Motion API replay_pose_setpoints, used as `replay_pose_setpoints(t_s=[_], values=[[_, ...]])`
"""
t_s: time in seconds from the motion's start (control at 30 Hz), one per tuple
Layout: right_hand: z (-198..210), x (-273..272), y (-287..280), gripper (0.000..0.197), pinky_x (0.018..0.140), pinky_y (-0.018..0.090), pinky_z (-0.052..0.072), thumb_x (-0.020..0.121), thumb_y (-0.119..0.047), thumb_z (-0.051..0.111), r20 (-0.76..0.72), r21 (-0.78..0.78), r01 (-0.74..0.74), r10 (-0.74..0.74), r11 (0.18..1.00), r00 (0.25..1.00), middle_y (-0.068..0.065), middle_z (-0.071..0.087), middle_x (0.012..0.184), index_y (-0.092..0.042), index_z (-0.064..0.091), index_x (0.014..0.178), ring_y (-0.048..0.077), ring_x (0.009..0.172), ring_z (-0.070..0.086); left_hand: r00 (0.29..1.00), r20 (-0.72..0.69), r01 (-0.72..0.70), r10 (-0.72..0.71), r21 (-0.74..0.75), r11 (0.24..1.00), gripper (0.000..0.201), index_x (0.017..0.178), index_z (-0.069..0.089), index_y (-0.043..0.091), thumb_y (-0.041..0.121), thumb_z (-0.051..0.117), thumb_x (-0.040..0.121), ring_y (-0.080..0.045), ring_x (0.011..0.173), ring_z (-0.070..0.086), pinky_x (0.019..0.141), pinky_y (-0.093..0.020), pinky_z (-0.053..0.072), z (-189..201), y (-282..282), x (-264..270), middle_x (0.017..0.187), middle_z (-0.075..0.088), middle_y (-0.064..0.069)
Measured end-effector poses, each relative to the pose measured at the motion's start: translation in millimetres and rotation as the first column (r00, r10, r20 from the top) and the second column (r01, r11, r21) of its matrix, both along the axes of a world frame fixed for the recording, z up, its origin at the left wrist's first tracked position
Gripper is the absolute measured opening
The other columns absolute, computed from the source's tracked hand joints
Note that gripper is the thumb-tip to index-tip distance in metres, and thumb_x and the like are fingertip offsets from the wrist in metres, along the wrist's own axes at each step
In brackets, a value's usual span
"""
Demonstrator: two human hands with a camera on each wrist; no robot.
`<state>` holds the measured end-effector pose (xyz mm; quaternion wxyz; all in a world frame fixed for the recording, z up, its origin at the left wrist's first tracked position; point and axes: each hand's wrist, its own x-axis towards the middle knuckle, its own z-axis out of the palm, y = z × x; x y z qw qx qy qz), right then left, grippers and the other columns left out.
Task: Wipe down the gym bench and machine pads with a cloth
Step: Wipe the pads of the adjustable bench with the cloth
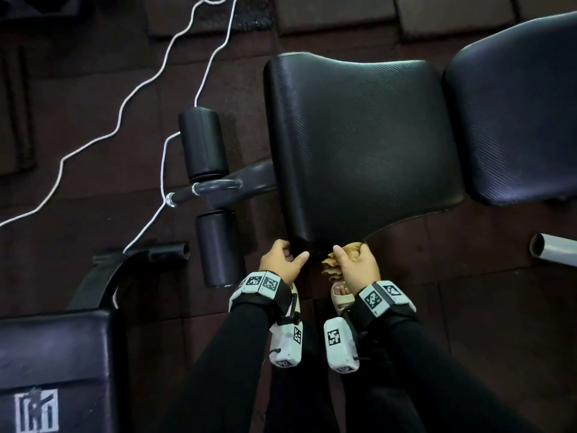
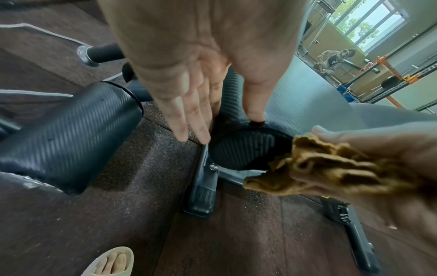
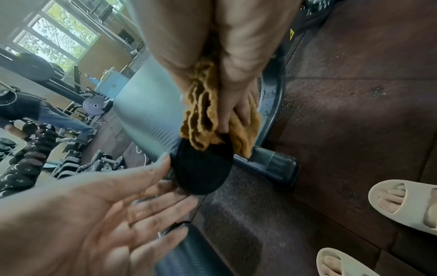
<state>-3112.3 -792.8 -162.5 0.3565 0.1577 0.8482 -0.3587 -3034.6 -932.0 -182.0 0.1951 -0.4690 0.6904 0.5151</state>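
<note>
Cloth (image 1: 346, 249) bunched in right hand (image 1: 356, 267), half hidden | left hand (image 1: 281, 260) fingers straight, touching seat pad (image 1: 359, 145) edge

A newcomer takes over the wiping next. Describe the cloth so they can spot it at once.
Start at the big black seat pad in the middle of the head view and follow it down to its near edge. There, the right hand grips a crumpled cloth against that edge, beside the left hand. It is mustard-yellow, the only bright, soft thing among black pads and dark flooring.
</note>
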Motion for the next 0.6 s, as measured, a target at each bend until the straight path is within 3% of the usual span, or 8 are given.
replay_pose_setpoints(t_s=[0.07,0.1,0.2,0.33,0.4,0.5,0.6], values=[[6,-5,12,0.024,0.086,0.041,0.050,0.084,-0.034,0.067,0.004,-0.049,-0.063,0.064,0.997,0.998,0.007,0.067,0.089,-0.013,0.057,0.087,0.026,0.089,0.064,0.998,0.035,0.052,-0.052,0.001,0.999,0.051,0.126,0.052,0.013,0.037,0.069,0.084,-0.016,0.108,0.060,0.088,-0.021,0.043,6,-1,-2,0.120,0.063,-0.003],[13,-8,18,0.023,0.088,0.046,0.050,0.084,-0.031,0.068,0.018,-0.081,-0.079,0.081,0.994,0.997,0.010,0.068,0.093,-0.012,0.057,0.088,0.028,0.091,0.065,0.995,0.050,0.086,-0.086,-0.005,0.996,0.052,0.127,0.051,0.013,0.037,0.068,0.084,-0.017,0.110,0.058,0.089,-0.023,0.043,12,-2,-2,0.121,0.062,-0.003],[37,-17,32,0.038,0.094,0.048,0.048,0.084,-0.024,0.069,0.011,-0.129,-0.112,0.114,0.985,0.993,0.012,0.066,0.109,-0.008,0.057,0.116,0.028,0.102,0.063,0.989,0.032,0.149,-0.148,-0.041,0.988,0.052,0.129,0.051,0.014,0.034,0.068,0.085,-0.018,0.114,0.056,0.093,-0.026,0.043,33,0,-5,0.126,0.058,-0.003],[79,-26,45,0.036,0.090,0.046,0.051,0.084,-0.014,0.067,-0.002,-0.212,-0.196,0.200,0.957,0.980,0.005,0.067,0.106,-0.024,0.059,0.117,0.023,0.098,0.065,0.987,-0.068,0.141,-0.144,-0.046,0.989,0.043,0.123,0.056,0.021,0.027,0.070,0.083,-0.013,0.099,0.060,0.090,-0.027,0.048,78,7,-11,0.120,0.060,0.000],[104,-32,50,0.038,0.082,0.041,0.056,0.083,-0.009,0.066,-0.016,-0.257,-0.240,0.244,0.936,0.970,0.004,0.067,0.106,-0.030,0.060,0.114,0.019,0.092,0.067,0.982,-0.129,0.135,-0.139,-0.039,0.990,0.040,0.120,0.058,0.023,0.025,0.071,0.082,-0.013,0.095,0.062,0.091,-0.028,0.049,105,11,-15,0.115,0.061,0.001],[144,-37,55,0.040,0.062,0.025,0.056,0.082,-0.002,0.065,-0.055,-0.333,-0.275,0.273,0.902,0.961,0.001,0.068,0.102,-0.033,0.062,0.106,0.009,0.080,0.069,0.968,-0.195,0.154,-0.160,-0.044,0.987,0.039,0.119,0.059,0.024,0.024,0.072,0.081,-0.013,0.093,0.062,0.091,-0.028,0.049,145,16,-15,0.111,0.063,0.002],[183,-42,61,0.038,0.052,0.036,0.058,0.081,0.001,0.067,-0.088,-0.402,-0.280,0.268,0.872,0.959,0.000,0.070,0.095,-0.029,0.065,0.105,0.019,0.072,0.072,0.954,-0.248,0.158,-0.170,-0.069,0.985,0.040,0.118,0.060,0.026,0.023,0.073,0.080,-0.008,0.085,0.063,0.082,-0.018,0.050,182,16,-12,0.107,0.064,0.005]])
